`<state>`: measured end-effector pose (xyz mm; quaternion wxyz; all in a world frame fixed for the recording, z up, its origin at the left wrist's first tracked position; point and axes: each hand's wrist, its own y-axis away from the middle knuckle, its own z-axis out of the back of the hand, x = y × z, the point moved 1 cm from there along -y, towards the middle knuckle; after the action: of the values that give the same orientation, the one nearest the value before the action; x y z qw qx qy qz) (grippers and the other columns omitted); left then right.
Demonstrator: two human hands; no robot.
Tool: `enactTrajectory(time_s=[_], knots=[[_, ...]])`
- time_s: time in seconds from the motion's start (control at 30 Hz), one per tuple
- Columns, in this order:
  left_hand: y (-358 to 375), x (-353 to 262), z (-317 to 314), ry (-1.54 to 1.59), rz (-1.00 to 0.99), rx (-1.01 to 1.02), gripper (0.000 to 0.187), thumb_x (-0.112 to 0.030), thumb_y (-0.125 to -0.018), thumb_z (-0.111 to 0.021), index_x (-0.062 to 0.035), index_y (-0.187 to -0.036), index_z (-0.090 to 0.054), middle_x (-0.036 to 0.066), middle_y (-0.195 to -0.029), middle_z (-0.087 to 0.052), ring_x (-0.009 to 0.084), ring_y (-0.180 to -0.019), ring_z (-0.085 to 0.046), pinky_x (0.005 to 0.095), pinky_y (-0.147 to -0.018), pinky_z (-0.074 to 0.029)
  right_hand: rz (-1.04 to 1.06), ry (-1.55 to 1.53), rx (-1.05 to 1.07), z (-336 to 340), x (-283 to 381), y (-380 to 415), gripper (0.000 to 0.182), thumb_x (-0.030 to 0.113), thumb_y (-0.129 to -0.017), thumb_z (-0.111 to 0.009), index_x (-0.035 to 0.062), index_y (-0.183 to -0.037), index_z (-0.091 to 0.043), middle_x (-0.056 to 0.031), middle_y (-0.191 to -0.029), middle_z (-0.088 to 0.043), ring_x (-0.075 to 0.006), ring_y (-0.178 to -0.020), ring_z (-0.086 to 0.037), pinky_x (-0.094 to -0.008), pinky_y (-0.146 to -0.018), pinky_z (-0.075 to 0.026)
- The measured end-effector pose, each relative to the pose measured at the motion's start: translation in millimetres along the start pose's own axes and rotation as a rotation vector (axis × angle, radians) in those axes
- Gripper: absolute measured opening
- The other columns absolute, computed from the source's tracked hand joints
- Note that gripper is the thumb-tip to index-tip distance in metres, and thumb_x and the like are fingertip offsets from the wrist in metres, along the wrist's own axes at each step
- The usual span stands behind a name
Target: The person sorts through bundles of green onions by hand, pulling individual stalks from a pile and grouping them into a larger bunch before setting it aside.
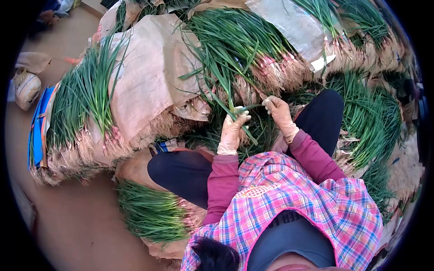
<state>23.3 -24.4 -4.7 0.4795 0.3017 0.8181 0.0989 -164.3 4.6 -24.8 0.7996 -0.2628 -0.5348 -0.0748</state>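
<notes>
My gloved left hand (pixel 233 128) is closed around a green onion (pixel 231 97) in front of my lap, its long leaves sticking up and out past the fingers. Close by on the right, my gloved right hand (pixel 281 116) pinches the end of a green strand that runs across from the left hand. Whether this strand is a leaf or the stem is hard to make out. Just beyond both hands lies a row of green onions (pixel 239 38) with pinkish bases and pale stringy roots. Loose green leaves (pixel 257 126) lie below, between my knees.
Brown paper sheets (pixel 153 67) lie among the piled bundles ahead. More green onions are heaped at the left (pixel 90 95), beside my left leg (pixel 153 212) and at the right (pixel 370 122). A pale bag (pixel 27 88) sits on the brown floor (pixel 72 217) at far left.
</notes>
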Motion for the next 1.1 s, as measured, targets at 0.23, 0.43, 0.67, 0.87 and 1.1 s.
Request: enactTrajectory(time_s=[0.23,0.43,0.67,0.87,1.1], knots=[[-4,6,-4,-0.338,-0.301,0.026,0.061,0.0,-0.085,-0.057,-0.0073,-0.14,-0.033,0.003,-0.112,-0.055,0.0112,-0.093,-0.054,0.0211,-0.081,-0.044,-0.072,-0.058,0.595,-45,25,-19,0.027,0.027,-0.082,-0.069,0.0065,-0.099,-0.066,-0.0118,-0.087,-0.066,-0.0255,-0.078,-0.063,-0.0341,-0.072,-0.049],[-3,6,15,-0.194,-0.187,0.018,0.049,-0.014,-0.093,-0.048,-0.0092,-0.14,-0.037,-0.002,-0.077,-0.053,0.0083,-0.059,-0.047,0.0255,-0.051,-0.041,-0.535,-0.477,0.157,-47,9,-43,0.019,0.019,-0.093,-0.06,0.0,-0.092,-0.063,-0.0023,-0.085,-0.067,-0.0086,-0.076,-0.058,-0.025,-0.07,-0.047],[6,14,-10,-1.186,-0.429,-0.407,0.05,-0.02,-0.096,-0.044,-0.0155,-0.144,-0.03,0.021,-0.09,-0.066,0.0391,-0.079,-0.064,0.0445,-0.065,-0.047,-0.698,-0.581,0.128,-84,15,-10,0.016,0.02,-0.087,-0.065,0.0039,-0.09,-0.063,-0.0012,-0.071,-0.062,-0.0099,-0.059,-0.054,-0.0238,-0.054,-0.043],[12,21,-13,-1.373,-0.4,-0.388,0.06,-0.021,-0.093,-0.048,-0.0175,-0.147,-0.023,0.02,-0.069,-0.062,0.0406,-0.063,-0.061,0.0471,-0.058,-0.046,-0.825,-0.546,0.415,-71,16,-5,0.011,0.018,-0.089,-0.063,0.0069,-0.089,-0.061,0.0009,-0.069,-0.058,-0.0085,-0.056,-0.051,-0.022,-0.05,-0.039],[6,26,-13,-1.273,-0.498,-0.374,0.052,-0.018,-0.095,-0.048,-0.0076,-0.143,-0.031,0.014,-0.072,-0.062,0.0295,-0.056,-0.059,0.039,-0.051,-0.044,-1.016,-0.998,0.116,-61,29,11,0.008,0.009,-0.091,-0.057,0.0024,-0.087,-0.06,-0.0009,-0.073,-0.058,-0.0102,-0.058,-0.052,-0.0231,-0.056,-0.046]])
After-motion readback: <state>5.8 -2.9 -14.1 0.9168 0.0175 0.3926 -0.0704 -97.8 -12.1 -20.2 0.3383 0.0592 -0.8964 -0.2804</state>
